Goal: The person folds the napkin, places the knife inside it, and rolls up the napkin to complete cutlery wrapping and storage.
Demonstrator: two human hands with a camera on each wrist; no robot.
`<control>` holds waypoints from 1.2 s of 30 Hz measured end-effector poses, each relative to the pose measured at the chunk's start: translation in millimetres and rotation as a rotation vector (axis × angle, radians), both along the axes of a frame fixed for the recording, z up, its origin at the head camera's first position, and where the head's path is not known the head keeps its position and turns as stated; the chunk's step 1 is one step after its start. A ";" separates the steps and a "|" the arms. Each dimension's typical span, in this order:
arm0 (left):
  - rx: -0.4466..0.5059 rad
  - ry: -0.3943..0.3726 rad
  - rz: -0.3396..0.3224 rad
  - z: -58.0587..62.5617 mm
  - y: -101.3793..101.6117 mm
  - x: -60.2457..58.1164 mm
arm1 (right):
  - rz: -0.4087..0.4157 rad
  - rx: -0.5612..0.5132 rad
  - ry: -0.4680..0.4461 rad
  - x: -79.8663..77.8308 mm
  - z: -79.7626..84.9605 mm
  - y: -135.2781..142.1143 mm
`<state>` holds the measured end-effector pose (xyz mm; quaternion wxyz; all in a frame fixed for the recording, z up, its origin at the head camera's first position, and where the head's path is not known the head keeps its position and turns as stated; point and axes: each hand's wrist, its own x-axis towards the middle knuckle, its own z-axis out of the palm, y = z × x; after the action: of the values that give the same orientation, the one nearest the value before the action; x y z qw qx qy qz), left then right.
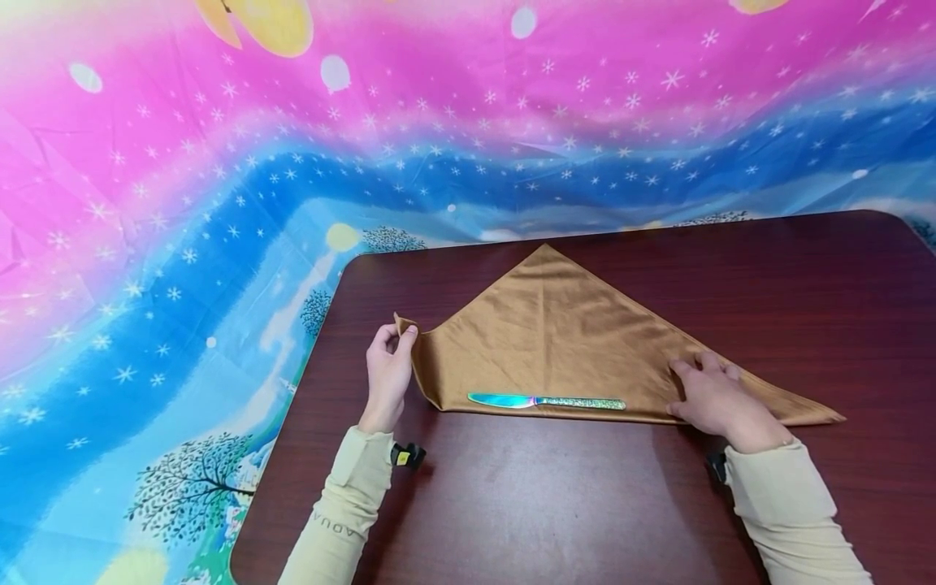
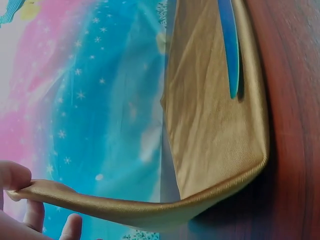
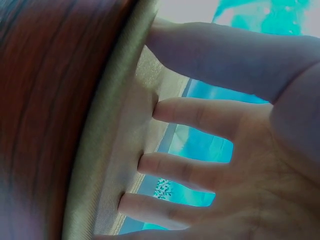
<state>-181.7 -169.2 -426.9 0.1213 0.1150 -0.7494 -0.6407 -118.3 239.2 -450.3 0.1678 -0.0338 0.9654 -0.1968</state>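
Note:
A gold-brown cloth napkin (image 1: pixel 504 341), folded into a triangle, lies on the table with its peak toward the back. My left hand (image 1: pixel 390 370) pinches its left corner between thumb and fingers and holds that corner raised; the left wrist view shows the lifted edge (image 2: pixel 115 207) curving up from the table. My right hand (image 1: pixel 720 398) has its fingers spread, with fingertips (image 3: pixel 165 109) resting on the right part of the napkin. A shiny rainbow-coloured table knife (image 1: pixel 544 401) lies along the napkin's long front edge, its blade pointing left, touched by neither hand.
The napkin and knife are on a dark red-brown wooden table (image 1: pixel 556 496) with rounded corners. A pink and blue sheet printed with snowflakes and trees (image 1: pixel 468 106) hangs behind the table and down its left side.

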 end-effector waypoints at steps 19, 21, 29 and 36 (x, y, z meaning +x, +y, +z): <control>-0.024 -0.012 -0.081 9.5 14.9 3.2 | 0.013 0.000 0.015 1.2 -0.9 -0.5; -0.019 -0.012 -0.088 9.8 15.3 3.1 | 0.013 -0.003 0.016 1.5 -0.8 -0.6; 0.015 -0.017 -0.138 10.9 18.0 3.0 | 0.018 0.001 0.019 2.4 -0.8 -0.8; -0.005 0.010 -0.190 10.3 20.6 3.0 | 0.043 0.042 0.017 8.3 -1.0 0.9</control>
<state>-178.7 -148.6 -416.5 0.0638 0.0400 -0.7581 -0.6478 -110.0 240.1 -451.3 0.1643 -0.0526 0.9698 -0.1727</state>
